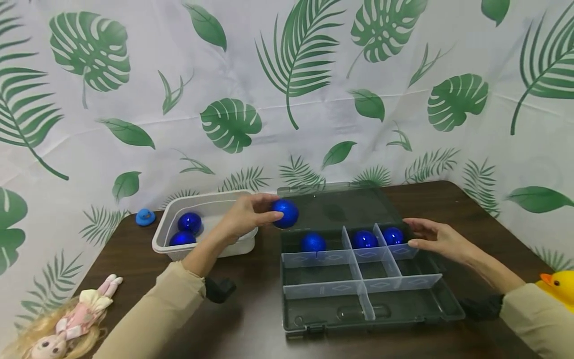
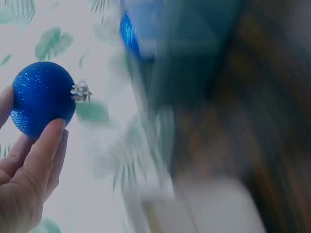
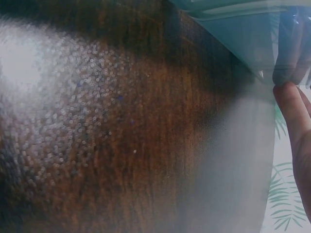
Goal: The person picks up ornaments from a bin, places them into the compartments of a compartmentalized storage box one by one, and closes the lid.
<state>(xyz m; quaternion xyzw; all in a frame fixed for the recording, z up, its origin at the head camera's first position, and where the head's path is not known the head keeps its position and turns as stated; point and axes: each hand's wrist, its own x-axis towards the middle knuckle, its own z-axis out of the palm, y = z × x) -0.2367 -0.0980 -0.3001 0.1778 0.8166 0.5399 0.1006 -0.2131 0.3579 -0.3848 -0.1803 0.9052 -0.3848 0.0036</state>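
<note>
My left hand point(image 1: 246, 217) pinches a glittery blue Christmas bauble point(image 1: 285, 214) between thumb and fingers, above the gap between the white bin point(image 1: 161, 239) and the compartment box point(image 1: 320, 289). In the left wrist view, the bauble point(image 2: 43, 99) shows its silver cap pointing away from the palm. The clear grey box lies with its lid laid back. Its rear row holds a glittery bauble point(image 1: 313, 243) and two shiny ones, point(image 1: 365, 239) in the middle cell and a bauble point(image 1: 393, 236) at right. My right hand point(image 1: 441, 239) grips the box's right rear edge, thumb toward the front.
Two blue baubles, one shiny point(image 1: 190, 222), lie in the white bin's left end. A small blue duck point(image 1: 145, 217) is behind it. A doll point(image 1: 80, 316) lies at the table's left edge; a yellow duck point(image 1: 560, 286) is at far right. Leaf-print cloth point(image 1: 278, 99) hangs behind.
</note>
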